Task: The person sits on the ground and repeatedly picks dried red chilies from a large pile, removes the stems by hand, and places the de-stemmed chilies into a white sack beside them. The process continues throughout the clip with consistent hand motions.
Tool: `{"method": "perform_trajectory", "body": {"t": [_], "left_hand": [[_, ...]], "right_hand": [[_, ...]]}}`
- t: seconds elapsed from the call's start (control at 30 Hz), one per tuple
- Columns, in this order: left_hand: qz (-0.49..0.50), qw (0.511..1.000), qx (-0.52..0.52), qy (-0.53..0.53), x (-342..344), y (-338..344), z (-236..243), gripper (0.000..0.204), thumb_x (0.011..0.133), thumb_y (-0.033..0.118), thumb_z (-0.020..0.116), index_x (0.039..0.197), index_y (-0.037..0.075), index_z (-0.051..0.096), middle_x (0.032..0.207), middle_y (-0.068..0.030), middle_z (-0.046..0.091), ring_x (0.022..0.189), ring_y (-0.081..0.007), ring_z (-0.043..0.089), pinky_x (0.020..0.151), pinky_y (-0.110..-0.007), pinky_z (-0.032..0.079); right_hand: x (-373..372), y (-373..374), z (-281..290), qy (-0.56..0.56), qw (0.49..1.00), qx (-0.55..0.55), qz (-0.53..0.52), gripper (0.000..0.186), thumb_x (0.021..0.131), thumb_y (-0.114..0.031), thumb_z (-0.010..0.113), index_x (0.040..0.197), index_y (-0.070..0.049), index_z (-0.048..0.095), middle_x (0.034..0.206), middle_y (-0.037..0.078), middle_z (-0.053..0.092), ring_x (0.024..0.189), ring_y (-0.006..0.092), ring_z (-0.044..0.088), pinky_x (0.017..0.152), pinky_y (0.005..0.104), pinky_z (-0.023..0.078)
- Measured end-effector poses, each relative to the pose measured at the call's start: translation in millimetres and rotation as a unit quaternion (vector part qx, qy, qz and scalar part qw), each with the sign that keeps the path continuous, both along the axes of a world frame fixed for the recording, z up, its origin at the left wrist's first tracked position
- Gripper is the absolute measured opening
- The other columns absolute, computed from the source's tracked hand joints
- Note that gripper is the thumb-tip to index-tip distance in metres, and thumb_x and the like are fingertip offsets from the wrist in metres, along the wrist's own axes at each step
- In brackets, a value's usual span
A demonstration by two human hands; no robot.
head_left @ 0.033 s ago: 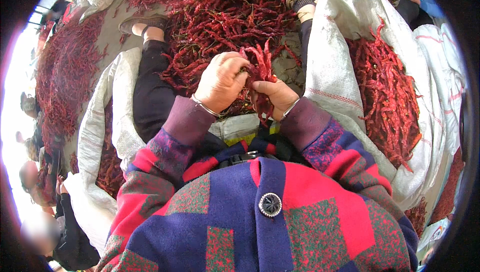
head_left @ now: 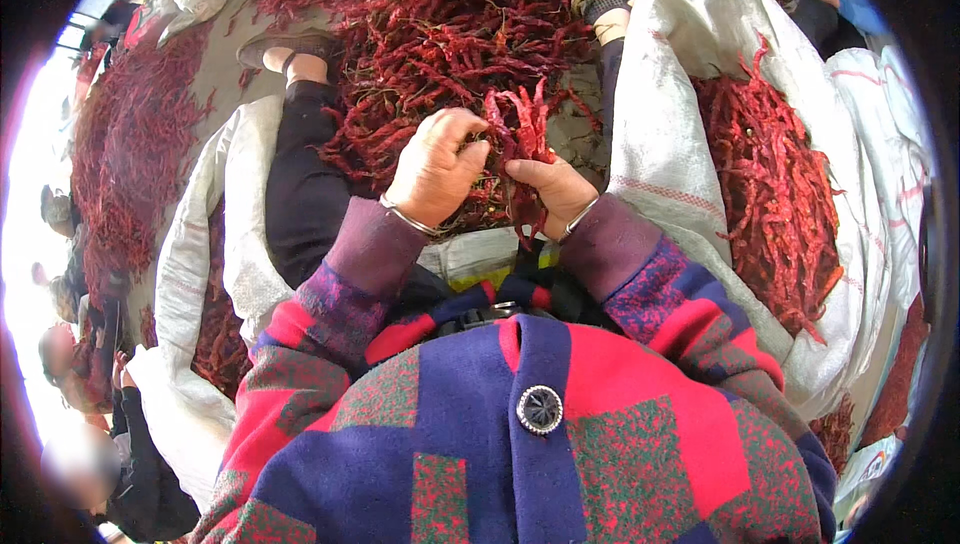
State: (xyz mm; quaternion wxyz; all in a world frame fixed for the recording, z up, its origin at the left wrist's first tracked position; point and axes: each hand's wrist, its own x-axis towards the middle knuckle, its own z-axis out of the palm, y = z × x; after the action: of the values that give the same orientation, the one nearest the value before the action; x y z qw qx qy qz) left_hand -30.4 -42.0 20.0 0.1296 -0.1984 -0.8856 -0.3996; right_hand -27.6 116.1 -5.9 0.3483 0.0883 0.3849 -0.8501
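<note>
Your left hand (head_left: 437,170) has eased slightly toward 9 o'clock, and the tips of the bunch of red chillies (head_left: 529,122) lean a touch more toward 1. Bunch sits at your 12, gripped in your right hand (head_left: 560,190), thumb across it. Left thumb and fingertips narrowly parted; can't tell whether they pinch anything. Likely risk: a slack right thumb spilling chillies onto the pile (head_left: 450,39) beyond, or overtight squeezing snapping them.
</note>
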Motion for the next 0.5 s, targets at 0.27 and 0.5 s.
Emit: {"method": "perform_trajectory", "body": {"t": [0.27,0.5], "left_hand": [[-0.045,0.793,0.309,-0.522,29.7,11.2,-14.2,0.019,0.077,0.009,0.051,0.092,-0.002,0.050,0.079,-0.0040,0.056,0.068,-0.0092,0.051,0.062,-0.022,0.042],[-0.033,0.830,0.358,-0.426,41.7,16.7,-12.3,0.013,0.077,0.006,0.049,0.089,0.001,0.052,0.078,-0.0029,0.055,0.069,-0.0087,0.050,0.063,-0.023,0.042]], "right_hand": [[5.7,-5.8,-5.0,0.093,0.993,0.066,-0.028,0.019,0.070,-0.001,0.056,0.089,-0.004,0.054,0.079,-0.001,0.054,0.071,0.0093,0.050,0.067,0.0229,0.041],[6.3,-5.5,-5.2,0.085,0.994,0.064,-0.022,0.022,0.069,0.000,0.057,0.090,-0.005,0.053,0.080,0.000,0.054,0.072,0.0095,0.050,0.069,0.0230,0.041]]}}
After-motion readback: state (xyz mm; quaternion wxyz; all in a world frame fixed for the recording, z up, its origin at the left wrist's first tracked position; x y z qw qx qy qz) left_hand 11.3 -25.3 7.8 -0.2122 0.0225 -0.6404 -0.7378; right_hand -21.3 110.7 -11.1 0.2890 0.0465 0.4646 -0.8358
